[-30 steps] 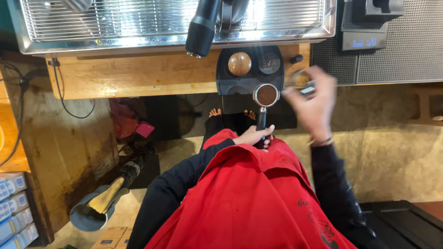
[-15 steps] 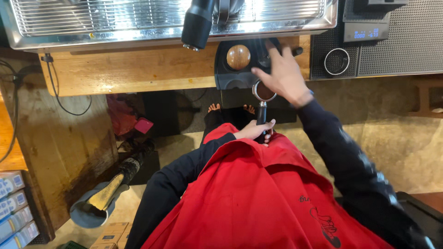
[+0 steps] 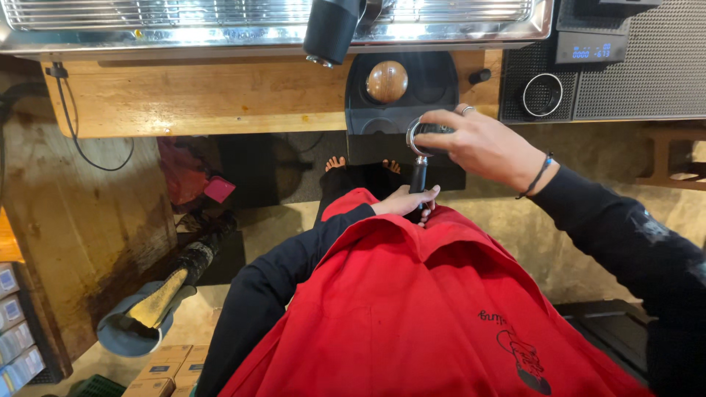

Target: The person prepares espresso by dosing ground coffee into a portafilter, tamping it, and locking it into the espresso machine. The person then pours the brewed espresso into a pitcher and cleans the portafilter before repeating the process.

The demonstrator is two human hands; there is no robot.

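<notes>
While left hand [image 3: 406, 201] grips handle, right hand [image 3: 482, 145] covers portafilter [image 3: 421, 140].

Left arm: black long sleeve, bent at the elbow, forearm running from lower left up toward the centre of the scene. Left hand [image 3: 403, 201]: close against the body, fingers curled shut around a narrow dark handle, thumb pointing right.

Right arm: black long sleeve, entering from the lower right, forearm angled up and left, extended farther from the body than the left. Wrist: thin dark cord bracelet with a blue bead. Right hand [image 3: 482, 145]: palm down, back of hand toward the camera, fingers curved over and gripping a round object; silver ring on one finger.
</notes>
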